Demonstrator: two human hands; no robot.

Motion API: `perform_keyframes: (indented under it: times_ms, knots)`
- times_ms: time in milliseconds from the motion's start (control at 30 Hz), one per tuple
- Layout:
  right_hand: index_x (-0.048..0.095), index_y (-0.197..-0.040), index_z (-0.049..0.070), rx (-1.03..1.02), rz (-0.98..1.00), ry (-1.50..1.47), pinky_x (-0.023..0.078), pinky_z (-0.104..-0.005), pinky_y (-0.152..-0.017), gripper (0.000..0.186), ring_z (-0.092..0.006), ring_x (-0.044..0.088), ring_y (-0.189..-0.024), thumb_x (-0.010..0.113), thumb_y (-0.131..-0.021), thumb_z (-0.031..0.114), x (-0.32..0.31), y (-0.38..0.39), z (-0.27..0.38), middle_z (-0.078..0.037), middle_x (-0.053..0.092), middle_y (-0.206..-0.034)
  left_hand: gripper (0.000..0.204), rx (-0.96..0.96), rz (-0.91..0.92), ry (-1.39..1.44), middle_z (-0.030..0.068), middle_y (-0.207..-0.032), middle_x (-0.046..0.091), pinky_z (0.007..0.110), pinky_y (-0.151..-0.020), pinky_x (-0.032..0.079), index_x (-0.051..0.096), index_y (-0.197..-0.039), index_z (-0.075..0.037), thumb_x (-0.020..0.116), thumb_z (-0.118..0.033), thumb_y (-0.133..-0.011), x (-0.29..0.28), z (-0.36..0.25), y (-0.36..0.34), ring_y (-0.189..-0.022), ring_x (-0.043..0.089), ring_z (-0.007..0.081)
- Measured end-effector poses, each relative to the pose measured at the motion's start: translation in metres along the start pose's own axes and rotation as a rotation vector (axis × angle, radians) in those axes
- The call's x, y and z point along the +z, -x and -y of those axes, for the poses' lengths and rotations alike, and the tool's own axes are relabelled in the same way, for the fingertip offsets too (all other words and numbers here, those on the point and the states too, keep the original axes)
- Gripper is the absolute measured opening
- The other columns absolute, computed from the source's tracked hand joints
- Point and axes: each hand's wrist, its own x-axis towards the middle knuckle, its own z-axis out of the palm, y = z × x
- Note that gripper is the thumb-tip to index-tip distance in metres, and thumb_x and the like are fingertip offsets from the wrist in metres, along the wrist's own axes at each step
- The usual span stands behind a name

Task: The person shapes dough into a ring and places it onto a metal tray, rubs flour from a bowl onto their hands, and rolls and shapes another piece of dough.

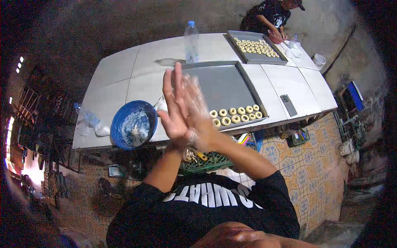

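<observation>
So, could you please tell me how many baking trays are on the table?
2: the near tray lies just beyond the pressed-together hands, dough rings at its near end; the far tray, full of rings, lies by the other person.

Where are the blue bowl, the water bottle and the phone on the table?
blue bowl (124, 116): head view, on its left rim.
water bottle (191, 45): head view, middle of its clear body.
phone (288, 105): head view, centre of its dark face.

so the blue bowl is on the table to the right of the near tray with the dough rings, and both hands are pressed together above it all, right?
Not quite: the blue bowl sits to the left of the near tray, not the right, as the head view shows. The rest holds: the dough rings lie on that tray, and the left hand and right hand are pressed together above the table.
</observation>
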Motion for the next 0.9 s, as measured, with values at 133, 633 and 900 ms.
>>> perform_keyframes:
  times_ms: [133, 633, 900]
  knots:
    - [0.040, -0.159, 0.014, -0.170, 0.030, 0.098, 0.013, -0.0646, -0.122, 0.101, -0.0515, 0.015, -0.155, 0.030, -0.091, 0.087, -0.004, -0.018, 0.038, -0.025, 0.022, -0.169, 0.102, -0.078, -0.007, -0.123, 0.0127, -0.174, 0.007, 0.048, -0.128, 0.005, 0.006, -0.168, -0.014, 0.035, -0.080, -0.096, -0.011, 0.007, 0.018, -0.160, 0.009, 0.0310]
    - [0.037, -0.160, 0.008, -0.028, 0.154, 0.271, 0.016, -0.0625, -0.123, 0.104, -0.0489, 0.018, -0.155, 0.042, -0.089, 0.083, -0.026, -0.039, 0.010, -0.027, 0.021, -0.168, 0.099, -0.261, -0.089, 0.307, 0.0084, -0.175, 0.003, 0.046, -0.129, 0.008, 0.003, -0.168, -0.019, 0.027, -0.082, -0.096, -0.004, -0.021, 0.025, -0.160, 0.011, 0.0279]
    - [0.044, -0.158, 0.018, -0.109, 0.174, 0.223, 0.009, -0.0679, -0.122, 0.090, -0.0521, 0.024, -0.152, 0.028, -0.095, 0.081, -0.002, -0.043, 0.033, -0.022, 0.028, -0.167, 0.086, -0.158, -0.066, 0.825, 0.0098, -0.174, 0.012, 0.048, -0.129, 0.012, 0.011, -0.167, -0.015, 0.026, -0.070, -0.103, -0.018, -0.010, 0.026, -0.159, 0.016, 0.0286]
